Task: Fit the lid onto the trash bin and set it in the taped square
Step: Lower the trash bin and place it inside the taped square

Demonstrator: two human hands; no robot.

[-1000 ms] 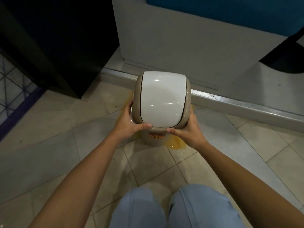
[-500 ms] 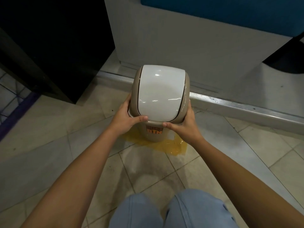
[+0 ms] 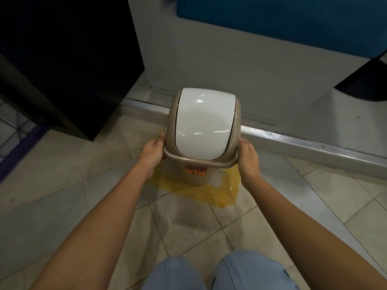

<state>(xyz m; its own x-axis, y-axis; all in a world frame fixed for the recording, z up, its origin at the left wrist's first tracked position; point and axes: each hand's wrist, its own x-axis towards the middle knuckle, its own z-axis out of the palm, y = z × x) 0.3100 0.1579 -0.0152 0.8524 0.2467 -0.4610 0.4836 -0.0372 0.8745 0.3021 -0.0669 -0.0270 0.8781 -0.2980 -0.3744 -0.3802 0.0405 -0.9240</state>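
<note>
A beige trash bin [image 3: 198, 174] with an orange label stands upright on the tiled floor. Its beige lid [image 3: 202, 124] with a white swing flap sits on top of it. The bin's base rests inside a square of yellow tape [image 3: 227, 191], whose near side and right corner show in front of it. My left hand [image 3: 152, 152] presses the lid's left rim. My right hand [image 3: 248, 156] presses the right rim. Both hands grip the lid from the sides. The far side of the tape is hidden behind the bin.
A metal door track [image 3: 303, 141] runs across the floor just behind the bin, with a grey wall panel [image 3: 230, 59] above it. A black cabinet [image 3: 62, 59] stands at the left. My knees in blue jeans [image 3: 219, 273] are at the bottom edge.
My thumbs have left the lid's front edge and both hands have slid out to its sides. The view has pulled back, so more of the yellow tape shows in front of the bin.
</note>
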